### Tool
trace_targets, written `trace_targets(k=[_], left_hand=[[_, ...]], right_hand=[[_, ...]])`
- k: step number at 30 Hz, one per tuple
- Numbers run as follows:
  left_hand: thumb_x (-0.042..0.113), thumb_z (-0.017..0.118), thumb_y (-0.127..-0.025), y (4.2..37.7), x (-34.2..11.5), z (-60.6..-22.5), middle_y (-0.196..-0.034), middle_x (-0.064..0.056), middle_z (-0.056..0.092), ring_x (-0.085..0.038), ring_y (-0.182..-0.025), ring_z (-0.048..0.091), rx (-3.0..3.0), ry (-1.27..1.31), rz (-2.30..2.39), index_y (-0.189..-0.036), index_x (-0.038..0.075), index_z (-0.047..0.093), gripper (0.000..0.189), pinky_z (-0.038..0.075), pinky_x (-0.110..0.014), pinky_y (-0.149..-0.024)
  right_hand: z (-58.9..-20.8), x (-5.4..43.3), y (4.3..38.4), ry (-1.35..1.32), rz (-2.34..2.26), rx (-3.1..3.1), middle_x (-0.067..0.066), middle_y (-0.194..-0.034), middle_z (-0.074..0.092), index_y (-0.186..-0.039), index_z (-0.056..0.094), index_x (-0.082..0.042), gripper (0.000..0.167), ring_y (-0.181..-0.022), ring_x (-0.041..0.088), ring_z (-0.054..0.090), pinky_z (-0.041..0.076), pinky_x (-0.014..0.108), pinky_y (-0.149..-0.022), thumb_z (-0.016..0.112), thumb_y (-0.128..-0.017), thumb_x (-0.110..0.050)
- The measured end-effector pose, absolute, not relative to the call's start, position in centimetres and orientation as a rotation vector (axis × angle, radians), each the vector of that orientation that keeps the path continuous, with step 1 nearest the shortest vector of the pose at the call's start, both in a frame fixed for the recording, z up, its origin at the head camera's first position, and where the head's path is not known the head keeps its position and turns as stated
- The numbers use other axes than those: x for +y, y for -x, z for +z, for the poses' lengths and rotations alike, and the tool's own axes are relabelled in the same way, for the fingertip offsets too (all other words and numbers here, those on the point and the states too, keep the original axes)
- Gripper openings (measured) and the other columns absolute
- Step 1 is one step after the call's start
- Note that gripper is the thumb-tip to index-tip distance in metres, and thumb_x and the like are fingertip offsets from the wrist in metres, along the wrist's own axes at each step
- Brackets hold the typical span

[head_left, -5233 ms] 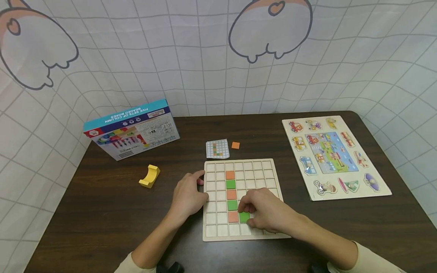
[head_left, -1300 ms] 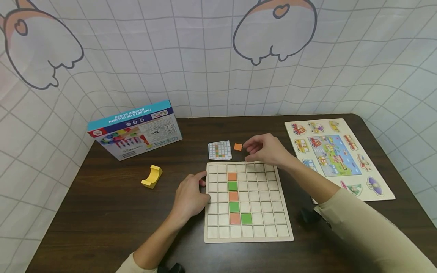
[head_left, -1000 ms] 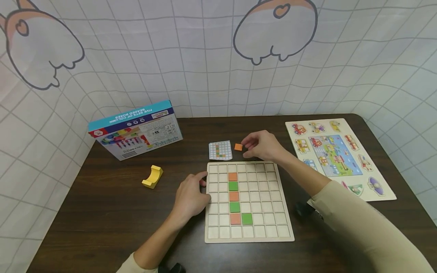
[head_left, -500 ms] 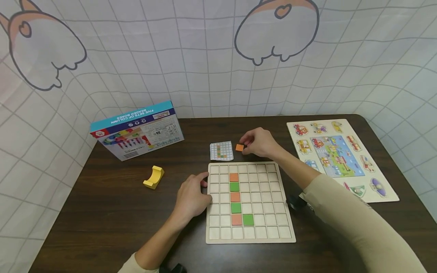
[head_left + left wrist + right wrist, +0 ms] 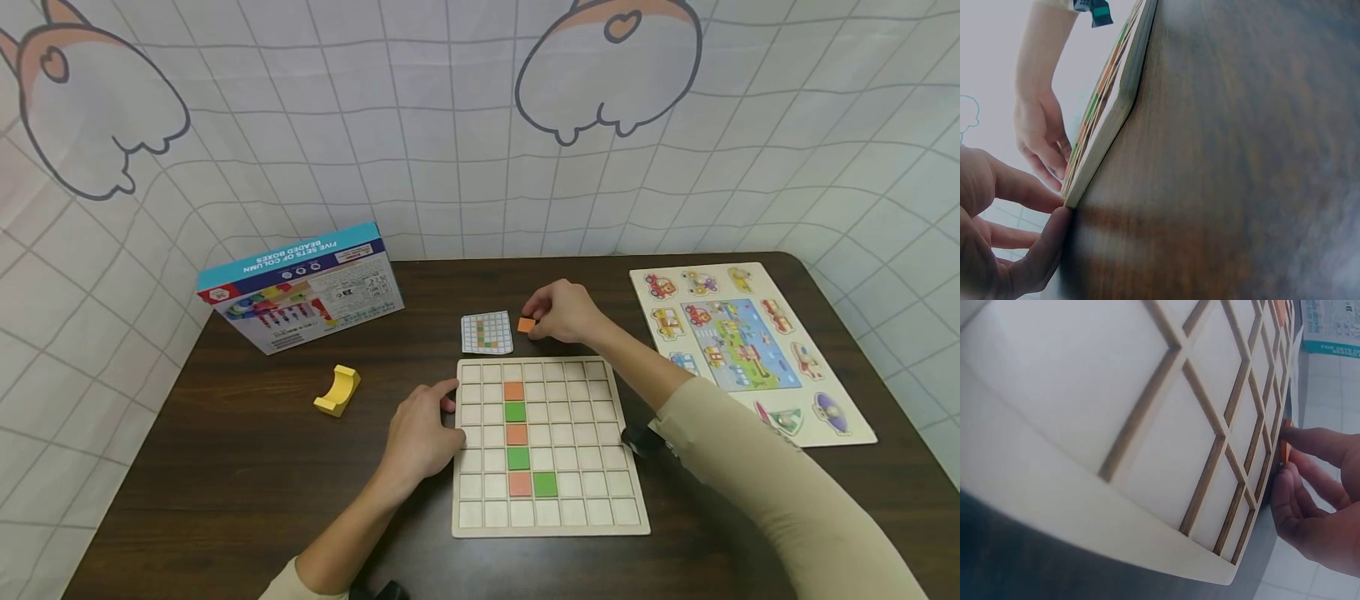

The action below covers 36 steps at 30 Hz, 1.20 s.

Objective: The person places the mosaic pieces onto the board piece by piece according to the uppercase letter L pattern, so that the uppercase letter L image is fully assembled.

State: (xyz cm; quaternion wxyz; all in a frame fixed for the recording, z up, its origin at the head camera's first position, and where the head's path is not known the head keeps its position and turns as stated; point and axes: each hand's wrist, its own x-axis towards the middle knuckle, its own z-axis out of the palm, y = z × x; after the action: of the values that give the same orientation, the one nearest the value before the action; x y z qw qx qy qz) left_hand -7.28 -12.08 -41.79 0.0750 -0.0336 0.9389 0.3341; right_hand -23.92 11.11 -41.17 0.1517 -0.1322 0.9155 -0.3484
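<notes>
A wooden grid board (image 5: 592, 530) lies in front of me, with orange and green square tiles set in one column and a green tile (image 5: 545, 484) to the right of the lowest one. Along its left edge rest the thumb and index finger of my left hand (image 5: 422, 433); the left wrist view shows these fingertips right at the board's side. Beyond the far edge, my right hand (image 5: 568, 313) pinches a loose orange tile (image 5: 527, 325) between thumb and fingers. The right wrist view shows that tile edge-on at the fingertips. A small pattern card (image 5: 487, 332) lies left of it.
A yellow arched block (image 5: 339, 390) sits on the dark table (image 5: 240, 467) to the left. Behind it stands a blue and white box (image 5: 315, 292). A picture puzzle board (image 5: 750, 350) lies at the right, partly under the right sleeve (image 5: 765, 475).
From the green tile on the lower board, my right hand has moved away to the loose orange tile at the back and taken hold of it. My left hand stays at the edge.
</notes>
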Motion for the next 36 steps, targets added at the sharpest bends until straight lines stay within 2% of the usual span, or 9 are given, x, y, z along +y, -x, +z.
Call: trace_targets(k=[15, 36], left_hand=[[-0.002, 0.071, -0.071, 7.32, -12.06, -41.93, -0.101, -0.004, 0.065, -0.024, -0.092, 0.058, 2.804, 0.117, 0.998, -0.141, 0.007, 0.064, 0.070, 0.043, -0.037, -0.077], [-0.002, 0.070, -0.070, 7.29, -12.11, -41.74, -0.100, -0.004, 0.065, -0.024, -0.089, 0.057, 2.821, 0.093, 1.001, -0.140, 0.006, 0.065, 0.070, 0.042, -0.036, -0.075]], right_hand=[[-41.23, 10.90, 24.13, 0.436, -0.951, 2.649, 0.001, -0.085, 0.066, -0.103, 0.080, -0.008, 0.024, -0.087, 0.023, 0.059, 0.049, 0.039, -0.082, 0.085, -0.080, -0.007], [-41.33, 11.19, 24.24, 0.473, -0.907, 2.659, 0.002, -0.086, 0.066, -0.101, 0.079, -0.010, 0.021, -0.087, 0.023, 0.058, 0.048, 0.039, -0.081, 0.083, -0.081, -0.008]])
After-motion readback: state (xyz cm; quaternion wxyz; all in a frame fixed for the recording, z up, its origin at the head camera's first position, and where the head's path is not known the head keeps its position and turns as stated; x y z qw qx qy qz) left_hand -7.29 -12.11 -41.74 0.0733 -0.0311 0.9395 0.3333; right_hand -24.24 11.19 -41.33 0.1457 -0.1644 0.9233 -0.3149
